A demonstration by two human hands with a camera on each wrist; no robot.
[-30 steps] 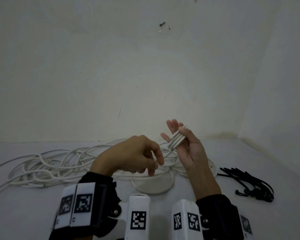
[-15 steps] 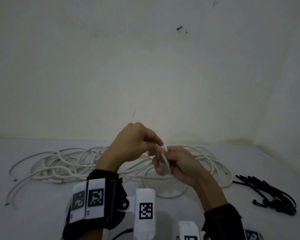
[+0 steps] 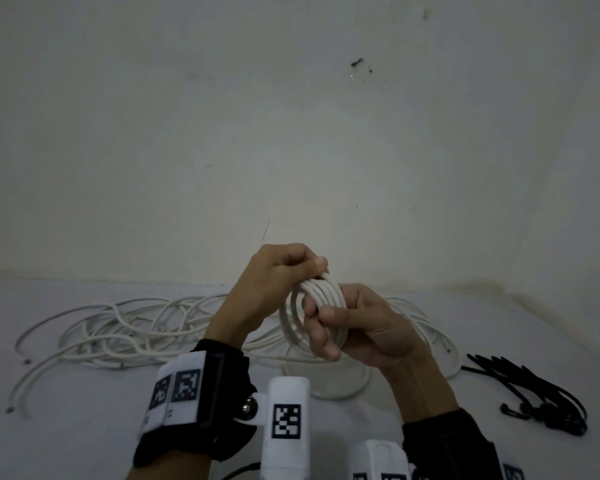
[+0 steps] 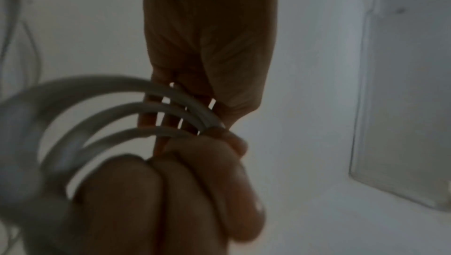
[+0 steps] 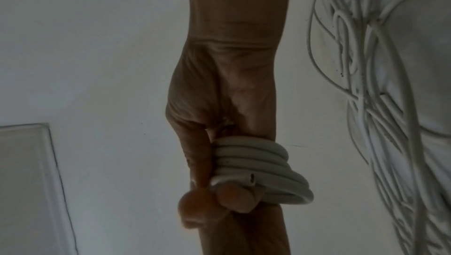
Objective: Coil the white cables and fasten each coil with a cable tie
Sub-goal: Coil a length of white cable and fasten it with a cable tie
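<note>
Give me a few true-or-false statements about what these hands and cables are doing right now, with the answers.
1. Both hands hold one small coil of white cable. True: the left hand and right hand both grip the coil.
2. A cable tie is already fastened round the coil. False: no tie shows on it.
3. The black cable ties lie on the surface to the person's right. True.
4. All the cables are coiled. False: loose white cables lie spread behind the hands.
</note>
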